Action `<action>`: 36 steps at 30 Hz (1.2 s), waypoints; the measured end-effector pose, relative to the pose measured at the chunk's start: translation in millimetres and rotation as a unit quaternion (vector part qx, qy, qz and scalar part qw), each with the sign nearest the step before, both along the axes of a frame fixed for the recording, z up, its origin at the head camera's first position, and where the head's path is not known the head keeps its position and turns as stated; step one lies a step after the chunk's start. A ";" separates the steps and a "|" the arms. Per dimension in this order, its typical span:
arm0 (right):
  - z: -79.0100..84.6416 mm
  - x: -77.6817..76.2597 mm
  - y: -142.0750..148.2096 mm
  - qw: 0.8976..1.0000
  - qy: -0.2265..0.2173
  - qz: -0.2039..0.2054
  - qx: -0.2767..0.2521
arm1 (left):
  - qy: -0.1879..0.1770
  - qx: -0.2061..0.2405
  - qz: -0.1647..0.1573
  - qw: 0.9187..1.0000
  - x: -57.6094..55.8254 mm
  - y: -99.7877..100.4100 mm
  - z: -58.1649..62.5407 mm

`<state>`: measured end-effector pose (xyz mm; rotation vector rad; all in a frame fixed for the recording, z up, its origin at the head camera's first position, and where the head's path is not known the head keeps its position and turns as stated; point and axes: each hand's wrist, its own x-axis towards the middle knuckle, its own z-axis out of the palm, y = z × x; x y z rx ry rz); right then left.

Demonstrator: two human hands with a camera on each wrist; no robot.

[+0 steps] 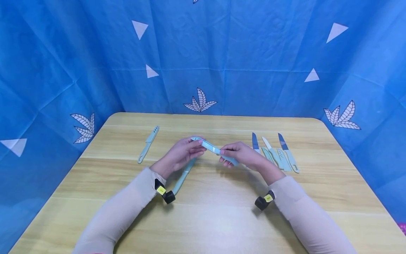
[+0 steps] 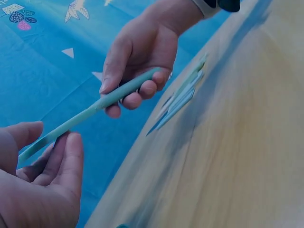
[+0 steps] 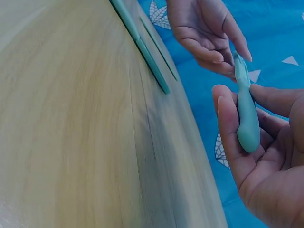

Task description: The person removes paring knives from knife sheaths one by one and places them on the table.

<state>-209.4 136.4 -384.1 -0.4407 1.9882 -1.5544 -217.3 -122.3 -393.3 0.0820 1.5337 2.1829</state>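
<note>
A light-green knife in its sheath (image 1: 209,146) is held above the table between both hands. My left hand (image 1: 181,154) pinches the sheathed end between thumb and fingers. At the other end, the fingers and thumb of my right hand (image 1: 243,155) hold the handle (image 3: 248,119). In the right wrist view the sheath meets the handle, so no bare blade shows. Below the left hand, a second sheathed knife (image 1: 184,177) lies on the table, partly hidden by that hand and wrist.
Another sheathed knife (image 1: 148,144) lies at the table's left. Beyond the right hand are a dark-bladed knife (image 1: 288,152), a white-bladed knife (image 1: 273,154), another dark blade (image 1: 255,141) and loose sheaths (image 1: 283,160). A blue curtain (image 1: 222,53) hangs behind the wooden table (image 1: 219,218).
</note>
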 end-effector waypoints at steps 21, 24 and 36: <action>-8.5 12.3 -10.6 0.993 -0.080 0.066 -0.048 | -0.058 0.089 0.024 0.994 30.1 -1.2 -8.1; -10.2 11.7 -9.8 0.994 -0.082 0.063 -0.046 | -0.061 0.095 0.021 0.993 30.9 0.2 -9.1; -17.5 15.1 -2.6 0.992 -0.098 0.062 -0.050 | -0.067 0.124 0.024 0.990 35.8 11.6 -17.2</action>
